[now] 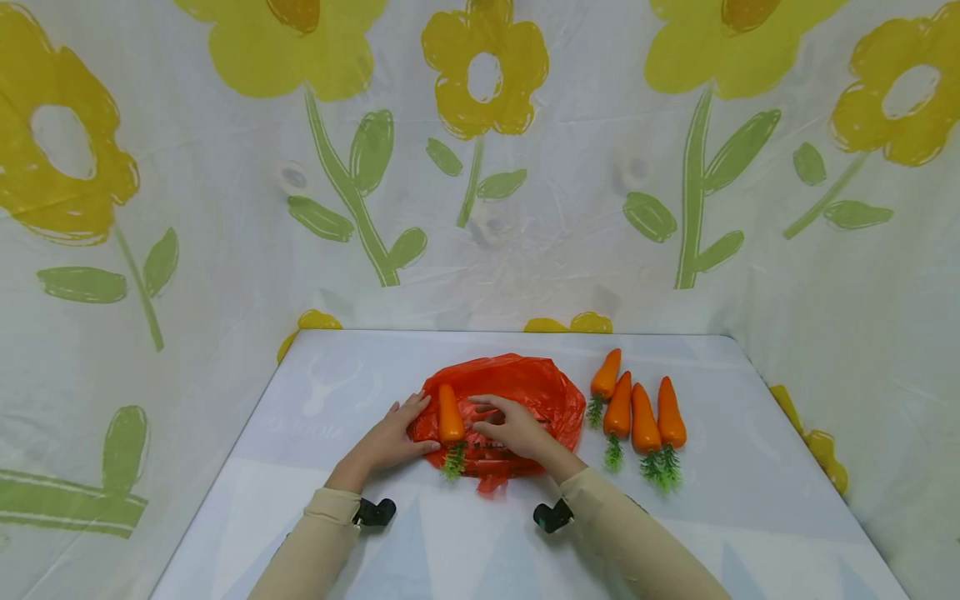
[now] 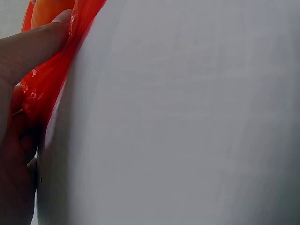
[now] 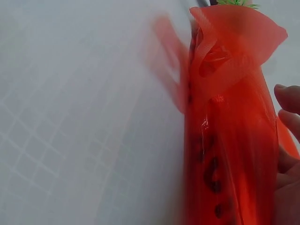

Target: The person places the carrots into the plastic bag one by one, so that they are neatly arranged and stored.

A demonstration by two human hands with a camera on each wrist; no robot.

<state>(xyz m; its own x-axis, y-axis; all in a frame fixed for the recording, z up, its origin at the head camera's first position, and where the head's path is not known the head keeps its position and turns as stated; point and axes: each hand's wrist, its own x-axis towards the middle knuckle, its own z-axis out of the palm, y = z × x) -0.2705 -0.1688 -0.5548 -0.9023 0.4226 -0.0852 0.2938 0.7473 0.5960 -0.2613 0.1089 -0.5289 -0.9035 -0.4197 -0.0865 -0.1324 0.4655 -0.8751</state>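
Note:
A red plastic bag (image 1: 525, 379) lies spread over a shallow, wide thing whose side shows a row of dark holes in the right wrist view. One orange carrot (image 1: 450, 418) with green leaves rests on the bag's left part, tip away from me. My left hand (image 1: 390, 435) grips the bag's left edge; the left wrist view shows its thumb (image 2: 40, 49) over the red plastic and its fingers beneath, partly in shadow. Above the bag's middle is my right hand (image 1: 516, 429), thumb and fingers apart, holding nothing. The carrot is beside its fingertips.
Several more carrots (image 1: 671, 414) lie in a loose group right of the bag, leaves toward me. The pale table (image 1: 300, 467) backs onto a white curtain (image 1: 570, 250) printed with yellow flowers.

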